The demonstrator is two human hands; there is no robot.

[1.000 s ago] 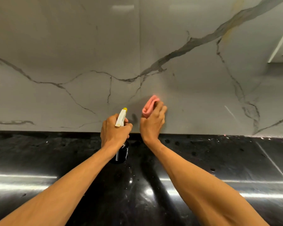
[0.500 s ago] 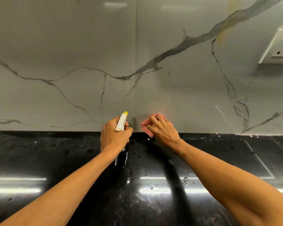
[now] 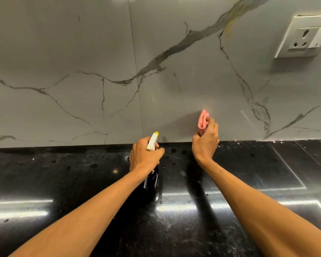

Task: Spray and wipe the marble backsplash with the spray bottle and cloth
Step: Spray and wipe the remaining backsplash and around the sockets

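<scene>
Fingers (image 3: 212, 123), right hand (image 3: 205, 144), grip folded pink cloth (image 3: 202, 120) against veined backsplash (image 3: 82, 52)

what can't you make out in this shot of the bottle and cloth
Head view only.
Spray bottle: print on its dark body too small to read; left hand covers the trigger.
Cloth: lower part hidden inside the right hand; whether it touches the backsplash is unclear.
Socket: switch marking too small.

Glossy black stone countertop (image 3: 248, 182), small droplets (image 3: 161, 202) scattered across it, bright streaks of light reflected
</scene>
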